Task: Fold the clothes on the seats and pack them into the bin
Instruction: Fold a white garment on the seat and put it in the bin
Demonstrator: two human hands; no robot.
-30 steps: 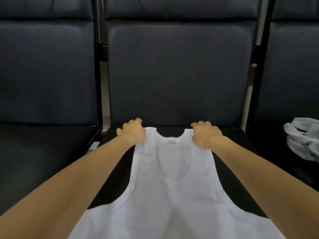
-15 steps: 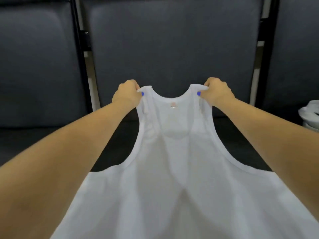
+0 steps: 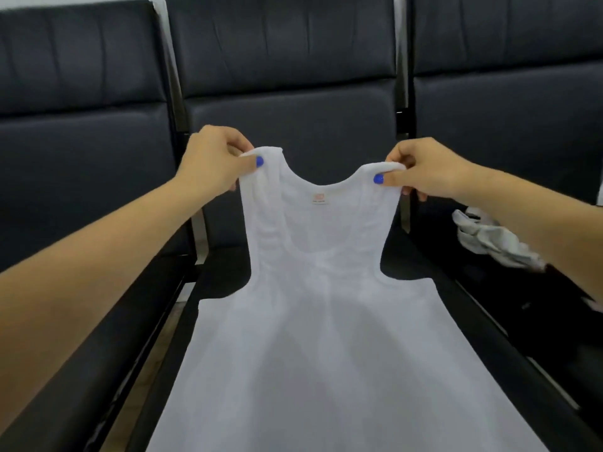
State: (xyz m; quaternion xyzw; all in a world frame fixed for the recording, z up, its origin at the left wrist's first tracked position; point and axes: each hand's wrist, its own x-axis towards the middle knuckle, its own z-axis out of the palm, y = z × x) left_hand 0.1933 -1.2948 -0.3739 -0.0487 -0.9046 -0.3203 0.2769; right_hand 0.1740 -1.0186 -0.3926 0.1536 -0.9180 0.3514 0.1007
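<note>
The white tank top [image 3: 321,321] hung between the two hands over the middle seat [image 3: 222,272], its long axis running from the straps, held up toward the backrest, down and back toward the person, where the hem ran out of the picture. The left hand [image 3: 215,161] pinched the left strap with thumb on top and fingers curled behind; the right hand [image 3: 421,172] pinched the right strap the same way. The hands stood apart at about the same height, level across the neckline, so neither was clearly nearer the seat. Judged from this, the coming fold turned on bringing the straps along that long axis toward the hem. A crumpled white garment [image 3: 489,239] lay on the seat to the right of the tank top. No bin showed.
</note>
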